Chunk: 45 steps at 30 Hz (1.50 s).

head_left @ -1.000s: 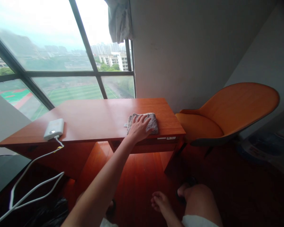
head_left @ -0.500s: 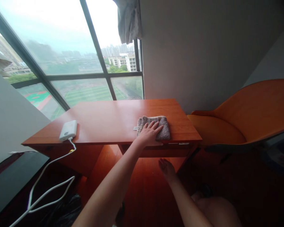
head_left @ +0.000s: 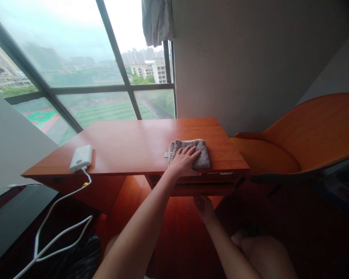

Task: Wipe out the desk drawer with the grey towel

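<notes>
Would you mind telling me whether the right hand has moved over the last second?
Yes. The right hand has risen from beside the knee to just under the front edge of the desk, below the towel.

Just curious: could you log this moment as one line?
left hand flat on grey cloth | grey cloth on desk, right end | right hand open below desk edge | power bank on desk, left end

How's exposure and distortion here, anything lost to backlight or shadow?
Head view: window sky blown out; desk, towel and left hand read clearly; right hand under the desk sits in dim shadow; floor corners go near black; wide lens slants the window bars.
</notes>
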Motion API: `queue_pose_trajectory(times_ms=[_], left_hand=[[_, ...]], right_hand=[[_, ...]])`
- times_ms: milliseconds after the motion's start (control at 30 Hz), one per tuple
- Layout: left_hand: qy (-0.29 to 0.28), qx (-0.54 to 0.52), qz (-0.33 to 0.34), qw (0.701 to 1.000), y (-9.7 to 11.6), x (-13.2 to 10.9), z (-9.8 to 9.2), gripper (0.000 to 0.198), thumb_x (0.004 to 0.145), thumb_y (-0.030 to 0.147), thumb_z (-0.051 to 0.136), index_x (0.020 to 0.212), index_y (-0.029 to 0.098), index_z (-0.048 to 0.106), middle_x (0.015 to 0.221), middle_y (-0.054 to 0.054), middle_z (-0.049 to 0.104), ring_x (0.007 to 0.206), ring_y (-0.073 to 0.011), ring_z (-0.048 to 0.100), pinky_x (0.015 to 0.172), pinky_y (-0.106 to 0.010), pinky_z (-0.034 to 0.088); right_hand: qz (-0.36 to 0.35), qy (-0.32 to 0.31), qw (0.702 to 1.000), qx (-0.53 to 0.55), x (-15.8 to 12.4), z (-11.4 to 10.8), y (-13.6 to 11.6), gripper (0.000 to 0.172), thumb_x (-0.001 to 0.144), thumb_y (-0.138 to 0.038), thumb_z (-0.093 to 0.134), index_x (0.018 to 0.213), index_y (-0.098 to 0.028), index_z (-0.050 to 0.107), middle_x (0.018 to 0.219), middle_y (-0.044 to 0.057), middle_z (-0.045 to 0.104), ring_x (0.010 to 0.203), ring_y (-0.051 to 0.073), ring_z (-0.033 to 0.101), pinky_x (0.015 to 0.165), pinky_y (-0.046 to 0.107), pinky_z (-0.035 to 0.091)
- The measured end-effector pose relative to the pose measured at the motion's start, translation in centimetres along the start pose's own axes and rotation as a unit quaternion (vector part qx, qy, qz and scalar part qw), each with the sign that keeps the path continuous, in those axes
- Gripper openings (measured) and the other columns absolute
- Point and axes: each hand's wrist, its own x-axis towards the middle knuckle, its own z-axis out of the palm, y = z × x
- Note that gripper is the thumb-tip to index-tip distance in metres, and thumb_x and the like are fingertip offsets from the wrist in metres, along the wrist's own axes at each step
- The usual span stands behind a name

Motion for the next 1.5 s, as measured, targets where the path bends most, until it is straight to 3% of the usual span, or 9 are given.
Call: queue_pose_trajectory(times_ms=[400,600,1133,1500], left_hand=[[-0.025,0.012,-0.011,1.0,0.0,0.1,-0.3,0.101,0.06,0.071,0.059,0.143,0.033,0.016,0.152,-0.004,0.019,0.137,-0.0311,0.011,0.108,-0.051,0.009],[-0.03,0.006,-0.006,1.0,-0.2,0.2,-0.2,0.1,0.061,0.074,0.056,0.143,0.032,0.017,0.151,-0.005,0.019,0.138,-0.0311,0.01,0.108,-0.051,0.01],[-0.052,-0.001,-0.001,0.999,-0.9,0.6,0.0,0.093,0.067,0.071,0.053,0.143,0.031,0.018,0.152,-0.007,0.018,0.138,-0.0314,0.01,0.108,-0.052,0.012],[-0.047,0.018,-0.007,0.999,-0.4,0.5,-0.8,0.098,0.064,0.077,0.05,0.144,0.031,0.018,0.152,-0.006,0.019,0.138,-0.0305,0.012,0.108,-0.05,0.012]], right_hand=[[-0.008,0.036,0.999,0.027,-4.8,-1.5,1.5,0.023,0.058,-0.011,0.065,0.076,-0.02,0.055,0.072,-0.005,0.067,0.072,0.011,0.065,0.066,0.022,0.055],[-0.01,0.067,0.998,0.015,-6.3,-2.7,2.4,0.021,0.057,-0.006,0.061,0.072,-0.019,0.055,0.063,-0.005,0.064,0.062,0.009,0.063,0.058,0.018,0.053],[-0.002,0.115,0.993,0.032,-11.4,-5.3,3.8,0.023,0.053,-0.006,0.059,0.07,-0.022,0.056,0.062,-0.007,0.065,0.06,0.01,0.063,0.057,0.022,0.053],[-0.022,0.144,0.987,-0.07,-14.3,-8.2,4.9,0.012,0.059,-0.015,0.059,0.06,-0.026,0.054,0.057,-0.007,0.061,0.061,0.018,0.064,0.055,0.033,0.055]])
